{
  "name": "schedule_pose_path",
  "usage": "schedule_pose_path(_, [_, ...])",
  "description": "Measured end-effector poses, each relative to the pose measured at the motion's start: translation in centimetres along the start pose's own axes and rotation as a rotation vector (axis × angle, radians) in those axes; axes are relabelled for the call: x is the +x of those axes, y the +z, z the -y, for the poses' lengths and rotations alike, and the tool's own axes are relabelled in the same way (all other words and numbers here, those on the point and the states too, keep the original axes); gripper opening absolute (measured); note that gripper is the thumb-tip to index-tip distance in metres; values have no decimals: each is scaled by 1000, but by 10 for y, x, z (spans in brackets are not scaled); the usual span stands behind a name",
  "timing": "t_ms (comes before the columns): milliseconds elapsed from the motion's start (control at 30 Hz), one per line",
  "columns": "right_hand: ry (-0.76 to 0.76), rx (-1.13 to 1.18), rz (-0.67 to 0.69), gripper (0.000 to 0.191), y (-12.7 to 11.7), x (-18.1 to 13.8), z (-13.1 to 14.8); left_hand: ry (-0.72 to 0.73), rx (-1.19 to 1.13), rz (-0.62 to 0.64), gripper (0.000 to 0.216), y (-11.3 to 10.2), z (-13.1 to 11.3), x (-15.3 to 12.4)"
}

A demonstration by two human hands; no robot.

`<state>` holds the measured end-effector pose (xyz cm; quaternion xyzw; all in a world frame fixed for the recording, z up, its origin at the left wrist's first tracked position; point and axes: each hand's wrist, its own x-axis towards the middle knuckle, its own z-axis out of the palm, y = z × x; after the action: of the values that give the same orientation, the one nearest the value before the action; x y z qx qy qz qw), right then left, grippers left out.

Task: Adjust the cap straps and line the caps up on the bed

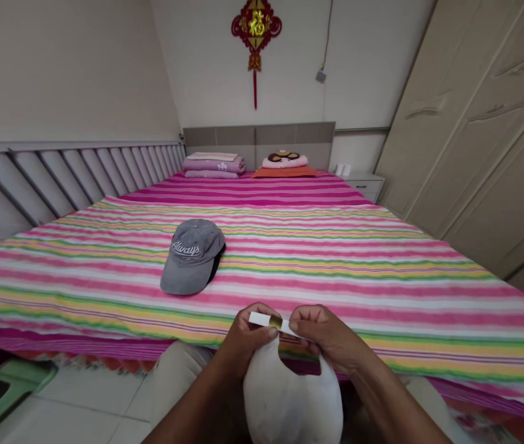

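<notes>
Head view, and here is the white cap (294, 401), low in the frame at the near edge of the bed (336, 265), between the wearer's forearms and above the lap. Both hands are on it! The left hand (244, 342) is closed, thumb pressing the strap (258, 319) just beside the gold-coloured buckle (275, 322). The right hand (329, 336) pinches that same strap on the buckle's other side, thumb against fingertips. Beyond them sits the grey cap (192, 256), brim towards the wearer, touched by neither hand.

How does it handle? Light, I'd judge, the crown soft and likely to sag or fold; the strap looks flat and a touch stiffer, the buckle hard and probably smooth enough to slide under a thumb. Nothing here seems fragile. The best hold looks to be right where the thumbs are: strap ends either side of the metal, crown hanging free.

Now the tricky part: the lower crown runs out of frame, and no brim shows. Several fingers curl out of sight behind the strap, its right end vanishes under the right thumb, and how it threads the buckle is too small to tell.
</notes>
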<state>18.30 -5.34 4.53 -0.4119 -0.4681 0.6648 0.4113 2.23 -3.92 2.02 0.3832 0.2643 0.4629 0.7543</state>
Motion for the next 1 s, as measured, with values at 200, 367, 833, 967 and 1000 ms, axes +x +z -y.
schedule_pose_path(200, [6, 1, -38, 25, 0, 2, -1, 13, 63, -56, 25, 1, 3, 1])
schedule_pose_path(367, [17, -12, -57, 23, 1, 2, 0, 22, 91, -63, 26, 1, 8, 3])
schedule_pose_path(833, [54, -103, -29, 21, -2, 3, 9, -62, 38, 113, 21, -10, -12, 8])
schedule_pose_path(967, [58, -120, -15, 21, -3, 3, 9, -127, 96, 121, 19, -8, -19, 10])
schedule_pose_path(1000, [56, -129, -13, 21, -3, 3, 9, -150, 112, 126, 20, -7, -20, 10])
